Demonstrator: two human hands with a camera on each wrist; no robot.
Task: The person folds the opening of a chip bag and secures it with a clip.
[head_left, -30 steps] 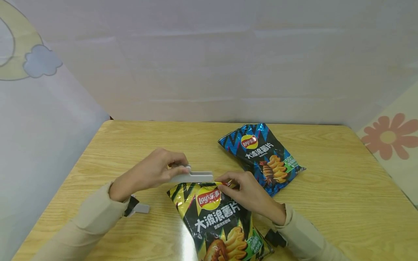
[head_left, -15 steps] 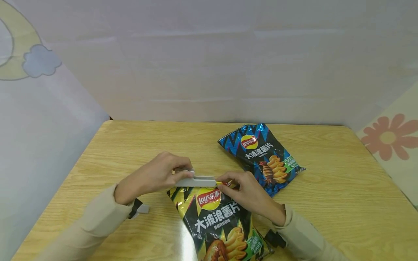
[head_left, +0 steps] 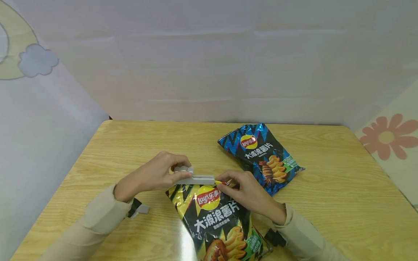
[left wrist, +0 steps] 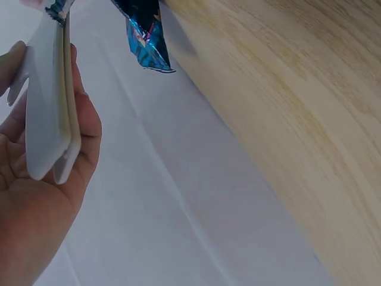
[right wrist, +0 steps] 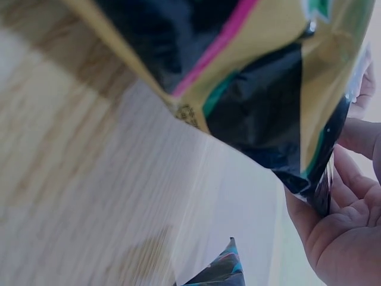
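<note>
Glossy, crinkled foil on the yellow bag (head_left: 217,217) and blue bag (head_left: 261,157); smooth plastic clip (head_left: 199,180); wood-grained, faintly shiny tabletop (head_left: 339,185); matt cloth sleeves (head_left: 99,217).

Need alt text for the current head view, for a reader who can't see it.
A person's left hand holds a white clip at the top edge of a yellow-and-black Lay's bag, while the right hand pinches that edge beside the clip. Farther back, a blue-and-black Lay's bag lies on a wood-grain table.

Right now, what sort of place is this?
Probably a staged indoor space: a wood-grain table with a creased pale backdrop behind it, and a cartoon moon and flower decorating the sides.
</note>
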